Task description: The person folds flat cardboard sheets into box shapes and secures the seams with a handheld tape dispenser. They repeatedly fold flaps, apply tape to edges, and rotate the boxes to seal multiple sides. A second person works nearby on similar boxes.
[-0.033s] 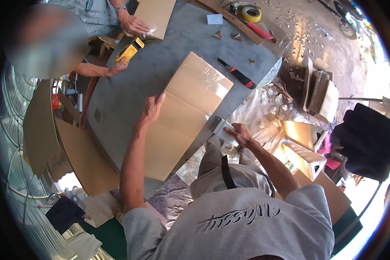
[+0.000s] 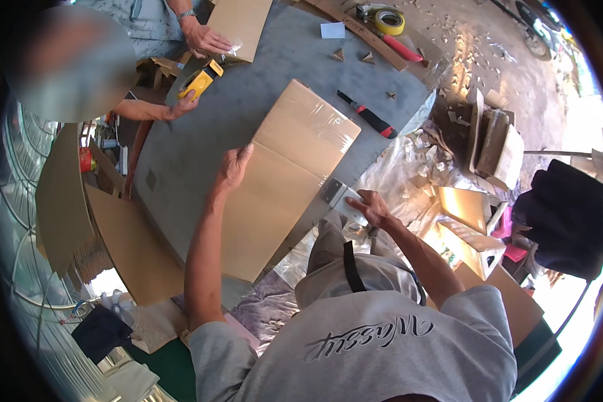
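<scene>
A flat brown cardboard box [image 2: 285,177] lies slantwise across the grey table, clear tape shining at its far right end. My left hand [image 2: 234,167] is closed on the box's left edge, thumb on top and fingers hidden beneath. At the box's right edge, my right hand [image 2: 374,208] grips a pale grey tape dispenser [image 2: 348,201] with a metal head. The head is close against the box edge; whether it touches, I cannot tell. Beyond the box lies a black and red utility knife [image 2: 367,114].
Across the grey table [image 2: 181,161], a co-worker's hand holds a yellow tape dispenser [image 2: 201,79], the other resting on another box [image 2: 241,27]. A yellow tape roll [image 2: 389,22] and a red-handled tool [image 2: 403,48] lie far right. Cardboard sheets [image 2: 130,241] lean at the left.
</scene>
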`<action>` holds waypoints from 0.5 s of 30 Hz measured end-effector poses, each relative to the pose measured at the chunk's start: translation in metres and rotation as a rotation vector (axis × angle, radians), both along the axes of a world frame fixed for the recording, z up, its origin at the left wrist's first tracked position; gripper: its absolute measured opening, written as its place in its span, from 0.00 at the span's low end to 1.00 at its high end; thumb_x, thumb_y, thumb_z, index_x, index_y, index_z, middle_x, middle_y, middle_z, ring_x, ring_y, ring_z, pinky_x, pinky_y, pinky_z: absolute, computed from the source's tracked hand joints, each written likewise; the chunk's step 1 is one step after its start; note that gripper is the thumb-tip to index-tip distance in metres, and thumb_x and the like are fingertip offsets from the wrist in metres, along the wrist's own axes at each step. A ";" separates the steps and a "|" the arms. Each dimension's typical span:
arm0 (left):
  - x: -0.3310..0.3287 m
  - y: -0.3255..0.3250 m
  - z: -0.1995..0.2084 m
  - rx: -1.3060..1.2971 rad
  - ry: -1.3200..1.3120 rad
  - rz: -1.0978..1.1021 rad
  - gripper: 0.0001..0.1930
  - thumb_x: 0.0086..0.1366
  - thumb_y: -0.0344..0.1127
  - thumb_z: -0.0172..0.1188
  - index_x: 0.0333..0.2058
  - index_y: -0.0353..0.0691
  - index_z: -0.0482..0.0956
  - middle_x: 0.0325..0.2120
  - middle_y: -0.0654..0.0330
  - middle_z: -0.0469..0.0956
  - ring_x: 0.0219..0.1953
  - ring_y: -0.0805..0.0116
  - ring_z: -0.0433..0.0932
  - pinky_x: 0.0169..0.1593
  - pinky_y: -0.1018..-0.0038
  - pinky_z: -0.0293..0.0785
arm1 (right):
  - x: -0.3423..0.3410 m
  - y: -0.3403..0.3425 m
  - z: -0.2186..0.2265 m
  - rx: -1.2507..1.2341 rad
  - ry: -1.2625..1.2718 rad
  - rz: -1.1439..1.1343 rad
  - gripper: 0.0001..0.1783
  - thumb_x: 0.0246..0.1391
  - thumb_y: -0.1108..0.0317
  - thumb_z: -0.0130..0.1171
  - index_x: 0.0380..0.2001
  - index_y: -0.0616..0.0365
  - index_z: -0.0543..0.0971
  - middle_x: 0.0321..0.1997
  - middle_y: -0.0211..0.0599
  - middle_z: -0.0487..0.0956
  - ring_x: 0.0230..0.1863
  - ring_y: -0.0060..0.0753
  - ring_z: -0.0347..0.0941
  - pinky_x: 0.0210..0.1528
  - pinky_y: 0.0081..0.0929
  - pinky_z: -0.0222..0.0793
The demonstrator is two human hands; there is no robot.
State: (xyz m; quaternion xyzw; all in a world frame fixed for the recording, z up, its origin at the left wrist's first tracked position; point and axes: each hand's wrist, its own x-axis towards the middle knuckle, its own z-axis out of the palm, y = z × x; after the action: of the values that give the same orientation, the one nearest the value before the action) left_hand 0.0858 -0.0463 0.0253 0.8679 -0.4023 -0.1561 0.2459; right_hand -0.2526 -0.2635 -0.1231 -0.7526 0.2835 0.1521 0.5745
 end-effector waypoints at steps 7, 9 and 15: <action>0.079 0.009 -0.001 0.287 0.082 0.384 0.50 0.71 0.76 0.40 0.40 0.21 0.81 0.38 0.34 0.83 0.46 0.38 0.82 0.52 0.55 0.74 | 0.082 0.016 0.045 0.046 -0.216 -0.009 0.38 0.57 0.34 0.59 0.35 0.67 0.80 0.27 0.55 0.79 0.31 0.52 0.76 0.38 0.47 0.68; 0.111 0.011 -0.016 0.432 0.109 0.525 0.53 0.68 0.80 0.40 0.47 0.22 0.81 0.49 0.27 0.79 0.57 0.32 0.77 0.59 0.51 0.73 | 0.112 0.025 0.056 0.046 -0.254 -0.026 0.37 0.57 0.34 0.59 0.32 0.68 0.80 0.25 0.53 0.78 0.30 0.50 0.75 0.37 0.46 0.68; 0.092 0.014 -0.051 0.250 -0.201 0.291 0.49 0.72 0.75 0.39 0.58 0.24 0.76 0.61 0.40 0.75 0.66 0.40 0.71 0.67 0.56 0.67 | 0.089 0.028 0.091 0.018 -0.221 -0.063 0.37 0.57 0.34 0.59 0.28 0.66 0.79 0.24 0.54 0.77 0.28 0.49 0.74 0.36 0.45 0.68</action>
State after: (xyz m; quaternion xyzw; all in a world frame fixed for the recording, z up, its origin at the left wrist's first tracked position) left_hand 0.1782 -0.0324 -0.0255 0.9518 -0.2730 -0.0803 0.1149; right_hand -0.1634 -0.2357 -0.0319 -0.7502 0.2405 0.0529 0.6136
